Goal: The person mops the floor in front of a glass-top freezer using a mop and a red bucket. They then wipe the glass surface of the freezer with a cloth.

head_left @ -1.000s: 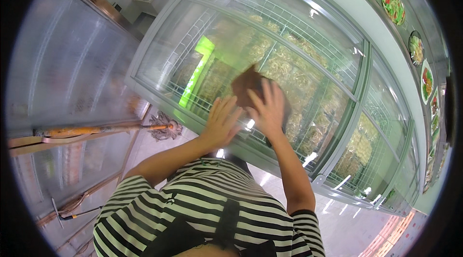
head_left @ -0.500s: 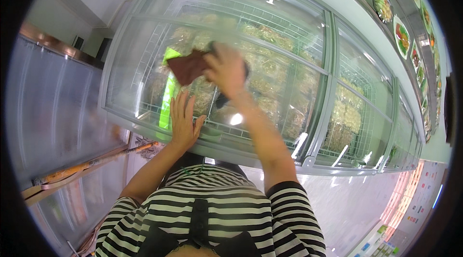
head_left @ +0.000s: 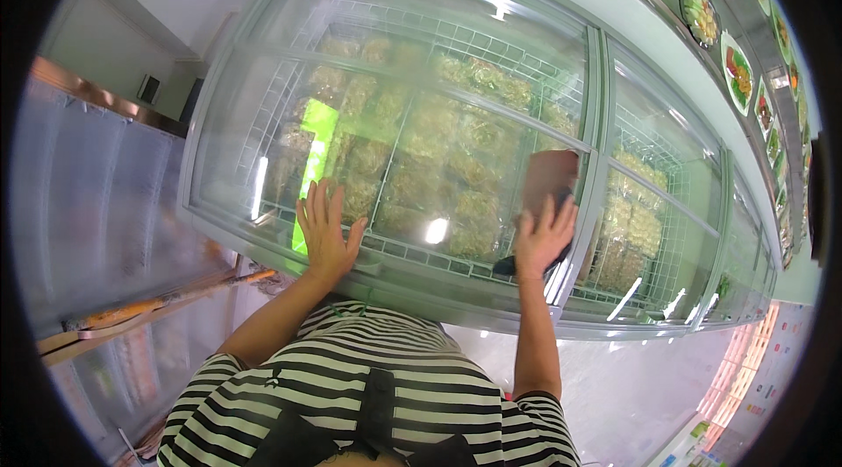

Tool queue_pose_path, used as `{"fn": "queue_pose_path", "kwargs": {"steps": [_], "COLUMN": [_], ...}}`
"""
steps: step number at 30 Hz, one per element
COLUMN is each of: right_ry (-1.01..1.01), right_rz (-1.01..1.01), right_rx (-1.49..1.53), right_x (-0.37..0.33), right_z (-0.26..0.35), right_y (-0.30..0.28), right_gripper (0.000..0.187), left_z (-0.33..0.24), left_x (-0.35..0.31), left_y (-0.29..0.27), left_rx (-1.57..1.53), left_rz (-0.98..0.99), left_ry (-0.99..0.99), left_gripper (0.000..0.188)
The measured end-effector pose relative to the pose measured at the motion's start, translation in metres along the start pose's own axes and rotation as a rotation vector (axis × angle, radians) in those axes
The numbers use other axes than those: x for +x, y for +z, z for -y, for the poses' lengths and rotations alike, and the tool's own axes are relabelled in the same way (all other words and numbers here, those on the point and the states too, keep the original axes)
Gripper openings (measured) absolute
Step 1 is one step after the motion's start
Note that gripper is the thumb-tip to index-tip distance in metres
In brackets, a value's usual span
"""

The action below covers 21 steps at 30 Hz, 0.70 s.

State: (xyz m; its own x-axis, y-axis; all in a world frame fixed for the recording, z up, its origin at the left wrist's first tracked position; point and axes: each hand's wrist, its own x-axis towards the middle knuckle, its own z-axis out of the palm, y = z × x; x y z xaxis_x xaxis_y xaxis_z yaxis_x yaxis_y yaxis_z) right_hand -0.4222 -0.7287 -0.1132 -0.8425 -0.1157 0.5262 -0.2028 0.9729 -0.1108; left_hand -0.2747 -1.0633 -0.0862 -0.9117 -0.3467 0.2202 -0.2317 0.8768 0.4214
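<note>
A chest freezer with glass sliding lids (head_left: 412,107) stands in front of me. On its near right glass pane, close to the frame between two sections, my right hand (head_left: 544,239) presses a brownish-red and dark cloth (head_left: 551,182) against the surface. My left hand (head_left: 324,226) lies flat on the near edge of the glass with fingers spread, beside a bright green strip (head_left: 317,147). Beneath the glass, several clear bags of pale food (head_left: 474,178) fill wire baskets (head_left: 386,156); the exact food is unclear.
Further freezer sections (head_left: 649,204) continue to the right. Beyond them, several plated dishes (head_left: 735,72) line a metal shelf. Translucent strip curtains (head_left: 105,195) hang at the left, with an orange-wrapped bar (head_left: 167,299) across them. A pale floor (head_left: 614,379) lies at the lower right.
My right hand has moved the cloth from the left-middle of the glass rightward and nearer, to the frame. My left hand stays at almost the same place.
</note>
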Motion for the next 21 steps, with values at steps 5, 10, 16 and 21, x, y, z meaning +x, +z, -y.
{"fn": "queue_pose_path", "kwargs": {"steps": [5, 10, 16, 21], "right_ry": [-0.276, -0.600, -0.437, 0.413], "right_rz": [0.211, 0.305, 0.147, 0.205], "right_rx": [0.416, 0.691, 0.816, 1.073], "right_x": [0.039, -0.001, 0.032, 0.169], "right_z": [0.125, 0.189, 0.088, -0.010], "right_y": [0.003, 0.003, 0.007, 0.005], "right_gripper": [0.058, 0.042, 0.031, 0.038], "left_z": [0.001, 0.001, -0.001, 0.003], "left_x": [-0.001, 0.001, 0.002, -0.002], "left_y": [0.002, 0.003, -0.001, -0.005], "left_rx": [-0.002, 0.031, -0.005, -0.012], "left_rz": [-0.001, -0.010, 0.013, 0.007], "left_ry": [0.007, 0.015, 0.013, -0.028], "left_gripper": [0.063, 0.064, 0.063, 0.059]}}
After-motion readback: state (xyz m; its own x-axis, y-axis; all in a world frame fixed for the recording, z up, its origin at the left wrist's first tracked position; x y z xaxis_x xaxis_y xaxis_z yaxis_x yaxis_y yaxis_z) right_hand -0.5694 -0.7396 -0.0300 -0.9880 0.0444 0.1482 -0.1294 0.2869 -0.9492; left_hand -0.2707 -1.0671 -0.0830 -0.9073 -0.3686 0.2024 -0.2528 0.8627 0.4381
